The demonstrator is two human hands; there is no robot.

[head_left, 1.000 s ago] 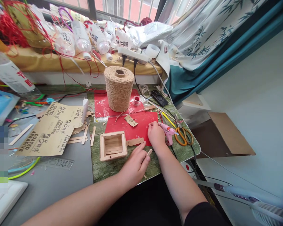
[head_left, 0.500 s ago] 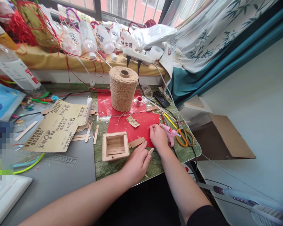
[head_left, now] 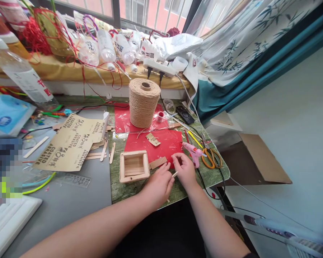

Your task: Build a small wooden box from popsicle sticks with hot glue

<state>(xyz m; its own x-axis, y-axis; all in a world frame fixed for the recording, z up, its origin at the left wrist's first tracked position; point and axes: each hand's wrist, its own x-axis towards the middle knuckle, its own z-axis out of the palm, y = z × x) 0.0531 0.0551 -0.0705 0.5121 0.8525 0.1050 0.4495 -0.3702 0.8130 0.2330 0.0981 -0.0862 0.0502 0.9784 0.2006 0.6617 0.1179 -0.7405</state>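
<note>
My left hand [head_left: 159, 183] is closed around a small wooden craft stick [head_left: 174, 174], whose pale end pokes out by the thumb. Close to it, my right hand [head_left: 185, 170] has thumb and fingertips pinched together over the edge of the red sheet [head_left: 167, 141]; anything between them is too small to make out. Left of my hands stands a small open wooden box [head_left: 134, 177] built of sticks. A brown strip of sandpaper [head_left: 158, 163] lies between the box and my fingers. Just beyond my right hand rests a pink glue gun [head_left: 193, 152].
A big twine spool [head_left: 144, 107] stands behind the red sheet. Scissors [head_left: 211, 158] lie near the table's right edge. On the left are sandpaper sheets [head_left: 67, 147] and loose sticks [head_left: 112, 153]. An open cardboard box [head_left: 261, 154] sits beyond the right edge.
My right hand has drawn back toward me and away from the glue gun, nearer the stick in my left hand. The whole view has shifted slightly.
</note>
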